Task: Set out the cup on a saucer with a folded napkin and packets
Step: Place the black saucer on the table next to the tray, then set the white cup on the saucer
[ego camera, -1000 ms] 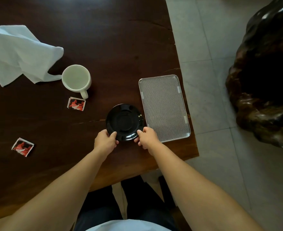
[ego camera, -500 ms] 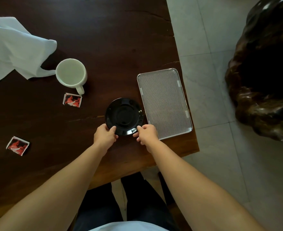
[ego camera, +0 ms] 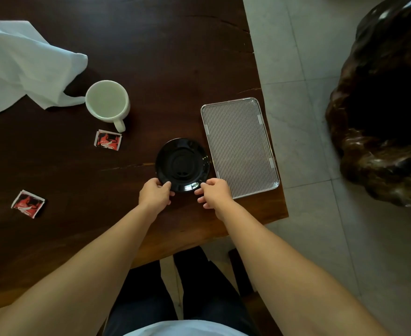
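A black saucer (ego camera: 182, 163) lies on the dark wooden table (ego camera: 151, 57), just left of a ribbed metal tray (ego camera: 238, 146). My left hand (ego camera: 154, 196) pinches its near left rim. My right hand (ego camera: 214, 192) is at its near right rim, thumb at the edge and fingers loosely spread. An empty white cup (ego camera: 107, 103) stands upright farther left, handle toward me. A crumpled white napkin (ego camera: 22, 66) lies unfolded at the far left. One red packet (ego camera: 108, 139) lies below the cup, another packet (ego camera: 28, 203) near the left edge.
The table's right edge runs just past the tray, with grey floor tiles (ego camera: 296, 69) beyond. A large dark glossy carved object (ego camera: 381, 105) stands on the floor at the right. My legs show below the table's near edge.
Both hands stay on the saucer's near rim. My right hand's fingers have loosened and spread a little. The view shifted slightly; the saucer keeps its place beside the tray.
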Available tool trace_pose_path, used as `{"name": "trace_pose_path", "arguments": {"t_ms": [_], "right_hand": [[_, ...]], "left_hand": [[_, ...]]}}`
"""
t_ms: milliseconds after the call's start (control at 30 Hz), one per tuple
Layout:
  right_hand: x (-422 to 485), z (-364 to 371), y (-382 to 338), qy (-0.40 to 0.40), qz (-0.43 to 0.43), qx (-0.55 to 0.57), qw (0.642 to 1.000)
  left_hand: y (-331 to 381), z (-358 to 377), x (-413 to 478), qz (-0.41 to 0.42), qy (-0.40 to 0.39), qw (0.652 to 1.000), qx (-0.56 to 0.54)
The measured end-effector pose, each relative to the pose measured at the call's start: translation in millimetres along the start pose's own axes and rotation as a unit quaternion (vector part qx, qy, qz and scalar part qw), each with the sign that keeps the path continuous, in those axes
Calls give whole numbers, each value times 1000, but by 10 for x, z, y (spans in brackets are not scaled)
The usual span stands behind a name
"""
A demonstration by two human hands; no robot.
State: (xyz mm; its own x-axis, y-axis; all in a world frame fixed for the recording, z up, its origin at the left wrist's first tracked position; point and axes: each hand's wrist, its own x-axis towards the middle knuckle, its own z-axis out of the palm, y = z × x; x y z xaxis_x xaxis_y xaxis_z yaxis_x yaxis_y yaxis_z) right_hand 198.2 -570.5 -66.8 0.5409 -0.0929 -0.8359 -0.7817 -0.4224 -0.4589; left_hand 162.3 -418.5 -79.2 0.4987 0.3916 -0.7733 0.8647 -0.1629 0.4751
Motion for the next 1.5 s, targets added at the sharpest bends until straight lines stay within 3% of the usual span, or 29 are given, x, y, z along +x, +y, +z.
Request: {"name": "trace_pose_path", "arguments": {"t_ms": [333, 567, 900, 1167, 1333, 1500], "right_hand": [[-250, -88, -175, -40, 0, -88, 995], [-424, -44, -475, -68, -39, -140, 987], [-549, 417, -1041, -102, -72, -178, 976], [-635, 841, -1583, -138, -61, -216, 965], [-431, 1138, -1901, -94, -91, -261, 956], [-140, 1338, -2110, 14, -140, -342, 929]], "left_hand": [[160, -274, -265, 3, -44, 997, 64], [346, -634, -466, 57, -73, 989, 113], [325, -1240, -412, 95, -25, 987, 130], [390, -1797, -179, 79, 22, 991, 103], [464, -2070, 150, 69, 28, 993, 88], [587, -2182, 550, 85, 20, 994, 67]]}}
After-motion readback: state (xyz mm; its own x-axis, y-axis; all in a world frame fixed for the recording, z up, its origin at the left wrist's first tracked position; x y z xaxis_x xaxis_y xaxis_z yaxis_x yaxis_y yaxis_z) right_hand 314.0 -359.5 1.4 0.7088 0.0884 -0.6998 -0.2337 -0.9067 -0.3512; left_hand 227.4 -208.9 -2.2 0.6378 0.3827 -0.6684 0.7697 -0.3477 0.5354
